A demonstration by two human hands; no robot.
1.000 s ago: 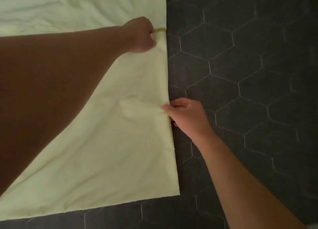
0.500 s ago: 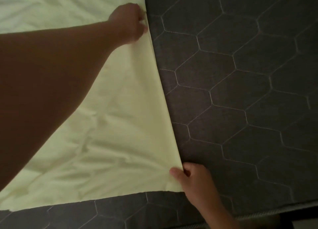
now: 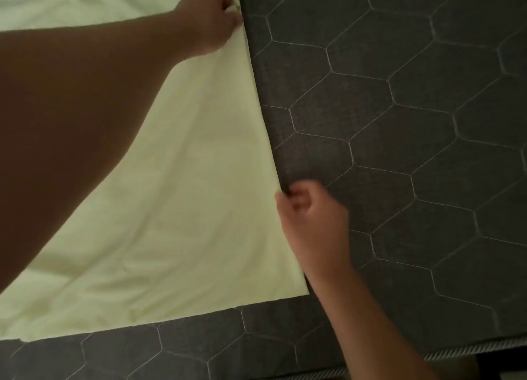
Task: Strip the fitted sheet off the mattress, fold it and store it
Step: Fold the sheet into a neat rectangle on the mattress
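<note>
Two pinches, sheet (image 3: 185, 208) edge: left hand (image 3: 209, 17) far, right hand (image 3: 310, 217) near.

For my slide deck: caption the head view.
Left hand and right hand pinch the edge of the sheet spread on the mattress.

Dark shadowed patch (image 3: 504, 368) in the lower right corner, too dim to identify

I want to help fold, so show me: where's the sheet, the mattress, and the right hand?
sheet (image 3: 185, 180), head view, on its flat pale yellow middle.
mattress (image 3: 399, 123), head view, on the bare dark quilted top.
right hand (image 3: 313, 217), head view, on the back of the hand.
</note>
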